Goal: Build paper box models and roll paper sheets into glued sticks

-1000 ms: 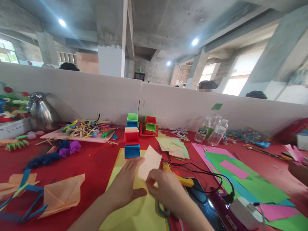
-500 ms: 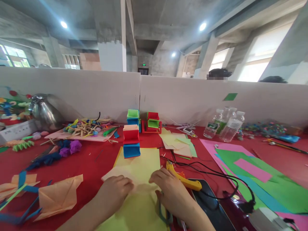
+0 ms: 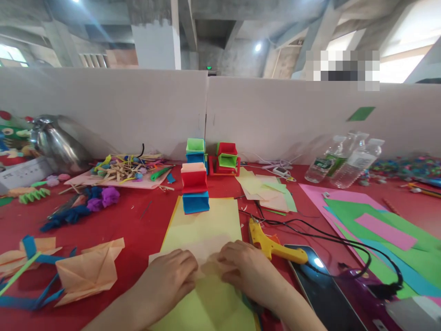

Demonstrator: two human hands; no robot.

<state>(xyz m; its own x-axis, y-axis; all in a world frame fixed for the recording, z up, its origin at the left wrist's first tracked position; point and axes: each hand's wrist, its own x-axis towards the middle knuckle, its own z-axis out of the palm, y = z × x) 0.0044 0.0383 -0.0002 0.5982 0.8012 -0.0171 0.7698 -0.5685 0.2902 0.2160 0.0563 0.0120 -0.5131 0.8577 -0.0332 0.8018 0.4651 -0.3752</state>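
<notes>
Left hand and right hand, half-curled, press a pale sheet flat, gripping nothing; glue gun and paper boxes nearby; red worktop, white partition.

A pale cream paper sheet lies flat near the red table's front edge. It rests on a yellow sheet.
</notes>
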